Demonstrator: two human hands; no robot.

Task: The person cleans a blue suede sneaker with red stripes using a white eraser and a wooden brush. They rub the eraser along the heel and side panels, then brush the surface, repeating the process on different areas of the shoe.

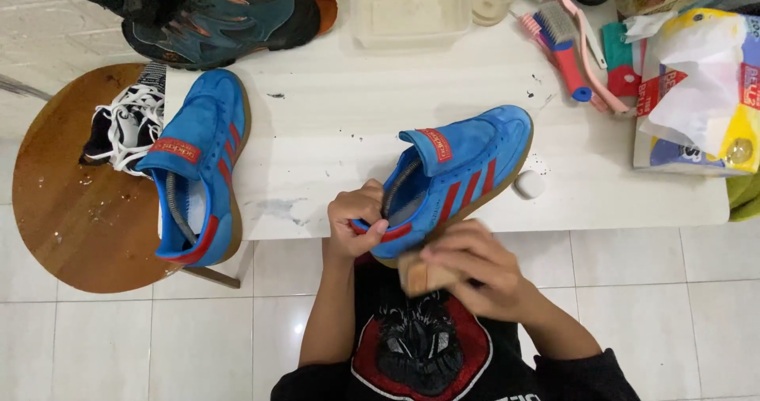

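A blue suede sneaker (pixel 463 171) with red stripes and no laces lies tilted at the near edge of the white table (pixel 340 108). My left hand (pixel 356 217) grips its heel rim, thumb inside the opening. My right hand (pixel 467 265) is blurred under the heel and holds a small tan block (pixel 413 276) against the sole edge. The matching blue sneaker (pixel 198 163) lies at the table's left end, overhanging a round wooden stool (pixel 71 211).
White laces (pixel 127 128) sit on the stool. A dark teal shoe (pixel 214 13) and a clear plastic tub (pixel 410 9) stand at the back. Brushes (pixel 566 45) and a tissue pack (pixel 697 92) lie at the right. A small white lump (pixel 529 184) rests near the held sneaker.
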